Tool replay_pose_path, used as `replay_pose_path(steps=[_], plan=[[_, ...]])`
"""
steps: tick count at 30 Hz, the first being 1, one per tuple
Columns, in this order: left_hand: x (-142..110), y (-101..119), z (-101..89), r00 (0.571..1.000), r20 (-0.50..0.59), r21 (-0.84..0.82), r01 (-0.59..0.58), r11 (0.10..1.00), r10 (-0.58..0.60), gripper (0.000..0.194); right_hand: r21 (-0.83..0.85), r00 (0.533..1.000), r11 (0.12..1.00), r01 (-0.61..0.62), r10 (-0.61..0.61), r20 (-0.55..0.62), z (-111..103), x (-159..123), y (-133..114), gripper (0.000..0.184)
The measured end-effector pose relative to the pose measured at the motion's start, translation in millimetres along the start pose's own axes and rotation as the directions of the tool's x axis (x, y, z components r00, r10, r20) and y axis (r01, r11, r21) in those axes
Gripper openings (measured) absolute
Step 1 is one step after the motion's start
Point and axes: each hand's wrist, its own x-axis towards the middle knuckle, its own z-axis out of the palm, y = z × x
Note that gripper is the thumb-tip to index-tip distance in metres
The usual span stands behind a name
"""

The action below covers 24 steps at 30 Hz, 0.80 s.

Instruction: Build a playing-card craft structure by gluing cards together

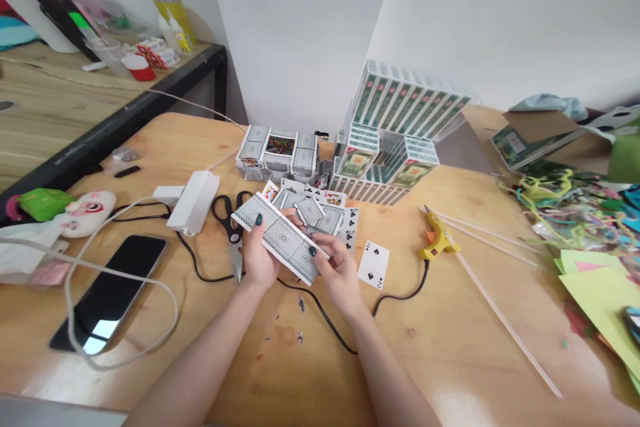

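Between my two hands is a long strip of playing cards [283, 237], their grey patterned backs facing up. My left hand [261, 257] grips its left part, thumb on top. At the right end, my right hand [337, 267] pinches it between thumb and fingers. Just beyond lie loose and joined playing cards [331, 221], some face up, partly hidden by the strip and my fingers. A two of spades [373, 265] rests face up to the right of my right hand. Behind the pile stands a box-like structure made of cards [278, 153].
A yellow glue gun [439, 238] lies right with clear glue sticks [510, 327] near it. Black scissors [233, 223] are left of the strip. Stacked card boxes [385, 153] stand behind. A phone [110, 293], white cable and power strip [194, 201] occupy the left; coloured paper [600, 287] is right.
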Motion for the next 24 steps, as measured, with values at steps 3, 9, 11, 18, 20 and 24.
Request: replay_pose_path(steps=[3, 9, 11, 18, 20, 24], plan=[[-2, -1, 2.0, 1.0, 0.013, 0.004, 0.01, 1.0, -0.01, 0.047, 0.055, 1.0, 0.998, -0.03, 0.03, 0.005, 3, -1, 3, 0.022], [-5, 0, -1.3, 0.998, 0.006, -0.074, 0.059, 0.996, -0.059, 0.041, 0.094, 0.993, 0.991, -0.098, 0.09, 0.082, 11, -5, 4, 0.025], [-5, 1, -2.8, 0.997, 0.029, -0.104, 0.075, 0.992, -0.072, 0.04, 0.095, 0.989, 0.988, -0.122, 0.113, 0.095, 12, -7, 4, 0.027], [-2, 3, -4.5, 0.989, 0.087, -0.075, 0.123, 0.99, -0.116, 0.047, 0.101, 0.99, 0.988, -0.113, 0.104, 0.095, 9, -4, 1, 0.027], [-2, 5, -3.0, 0.984, 0.111, -0.077, 0.145, 0.986, -0.136, 0.048, 0.09, 0.992, 0.99, -0.106, 0.1, 0.076, 7, -1, -1, 0.028], [-3, 3, -0.3, 0.972, 0.142, -0.08, 0.199, 0.977, -0.186, 0.041, 0.084, 0.981, 0.986, -0.145, 0.132, 0.143, 4, 0, -4, 0.029]])
